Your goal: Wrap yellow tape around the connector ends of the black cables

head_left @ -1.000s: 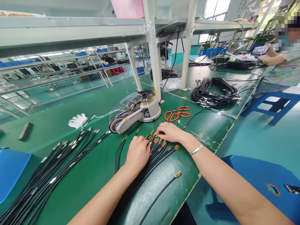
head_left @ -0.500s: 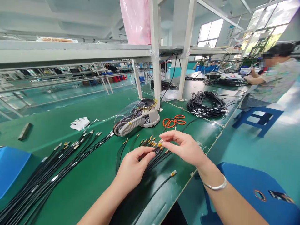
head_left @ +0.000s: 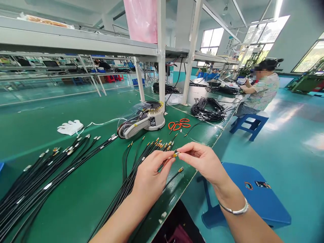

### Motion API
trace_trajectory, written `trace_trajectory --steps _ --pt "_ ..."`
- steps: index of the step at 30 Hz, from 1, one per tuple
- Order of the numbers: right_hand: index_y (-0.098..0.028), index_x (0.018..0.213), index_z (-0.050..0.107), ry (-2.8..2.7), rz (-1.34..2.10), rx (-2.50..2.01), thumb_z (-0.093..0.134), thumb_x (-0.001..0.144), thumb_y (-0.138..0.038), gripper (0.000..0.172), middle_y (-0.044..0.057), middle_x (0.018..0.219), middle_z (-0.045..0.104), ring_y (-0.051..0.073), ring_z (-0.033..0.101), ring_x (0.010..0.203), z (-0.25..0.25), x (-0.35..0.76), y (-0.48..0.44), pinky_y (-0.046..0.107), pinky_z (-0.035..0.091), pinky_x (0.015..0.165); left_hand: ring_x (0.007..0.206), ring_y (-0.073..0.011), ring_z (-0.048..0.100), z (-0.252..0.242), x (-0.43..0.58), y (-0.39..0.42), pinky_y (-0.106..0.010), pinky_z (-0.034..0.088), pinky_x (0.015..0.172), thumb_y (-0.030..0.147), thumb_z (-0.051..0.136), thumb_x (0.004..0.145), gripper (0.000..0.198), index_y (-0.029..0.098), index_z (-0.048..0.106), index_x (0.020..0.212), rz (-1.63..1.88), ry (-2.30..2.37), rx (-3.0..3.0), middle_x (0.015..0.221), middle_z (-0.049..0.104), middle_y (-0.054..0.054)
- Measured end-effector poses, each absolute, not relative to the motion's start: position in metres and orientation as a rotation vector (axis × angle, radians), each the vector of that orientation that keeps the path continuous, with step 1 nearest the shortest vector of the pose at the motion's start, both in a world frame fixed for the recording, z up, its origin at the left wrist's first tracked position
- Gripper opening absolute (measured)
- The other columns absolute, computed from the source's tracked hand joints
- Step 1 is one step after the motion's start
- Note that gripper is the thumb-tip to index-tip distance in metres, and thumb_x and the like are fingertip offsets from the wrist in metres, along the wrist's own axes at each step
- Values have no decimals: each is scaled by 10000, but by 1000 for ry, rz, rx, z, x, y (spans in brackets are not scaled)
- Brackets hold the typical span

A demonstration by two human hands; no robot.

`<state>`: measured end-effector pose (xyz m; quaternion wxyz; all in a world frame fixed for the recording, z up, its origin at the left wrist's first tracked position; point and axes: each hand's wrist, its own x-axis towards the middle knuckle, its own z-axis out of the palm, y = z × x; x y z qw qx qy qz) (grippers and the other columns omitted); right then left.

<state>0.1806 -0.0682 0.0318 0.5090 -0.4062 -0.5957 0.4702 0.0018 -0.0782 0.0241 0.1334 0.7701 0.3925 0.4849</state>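
My left hand (head_left: pixel 152 173) and my right hand (head_left: pixel 202 162) meet above the green bench mat (head_left: pixel 76 209). Both fingers pinch one thin black cable (head_left: pixel 165 161) near its gold connector tip (head_left: pixel 175 154): the left hand grips the cable, the right hand holds the tip end. Under my left hand lies a fanned bundle of black cables (head_left: pixel 136 172) with gold connectors (head_left: pixel 159 145) pointing away from me. A loose black cable with a gold end (head_left: pixel 180 169) lies just below my right fingers.
A larger row of black cables (head_left: pixel 50 168) lies to the left. Farther off stand a tape dispenser (head_left: pixel 146 119), orange scissors (head_left: pixel 179 125), white gloves (head_left: pixel 70 127) and a black cable coil (head_left: pixel 208 109). A seated co-worker (head_left: pixel 260 91) works along the bench. Blue stools (head_left: pixel 253 192) stand on the floor.
My hands have risen from lying flat on the bundle and now pinch one cable end between them, lifted off the mat. The view has tilted and swung, showing more of the room.
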Motion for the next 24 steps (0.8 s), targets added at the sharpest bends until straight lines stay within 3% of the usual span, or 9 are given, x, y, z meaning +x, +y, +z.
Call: trace_trajectory --steps 8,14,19,24 --pt "-194 867 693 -1369 1165 -982 747 750 -306 170 12 836 703 130 642 784 33 172 -78 263 525 775 732 -139 616 17 0 -79 -255 507 664 108 567 875 187 139 672 1027 1595 1049 2481 836 676 -66" --pt "-178 851 699 -1327 1164 -1035 744 745 -304 171 8 755 701 133 652 731 35 172 -72 264 529 734 805 -133 659 21 -3 -75 -245 525 766 226 619 863 281 198 618 1143 1377 1178 2167 912 707 -17" --pt "-174 817 701 -1336 1108 -1067 738 738 -303 156 1 717 692 132 643 700 36 174 -70 272 527 724 853 -147 663 32 -11 -69 -255 512 805 306 579 873 140 248 700 911 1069 1227 2006 926 725 25" --pt "-171 819 691 -1347 1080 -1081 725 749 -331 178 14 737 690 147 639 712 33 174 -72 296 529 717 812 -162 664 35 -8 -69 -268 522 775 311 594 840 140 233 705 874 1067 1225 1912 884 730 14"
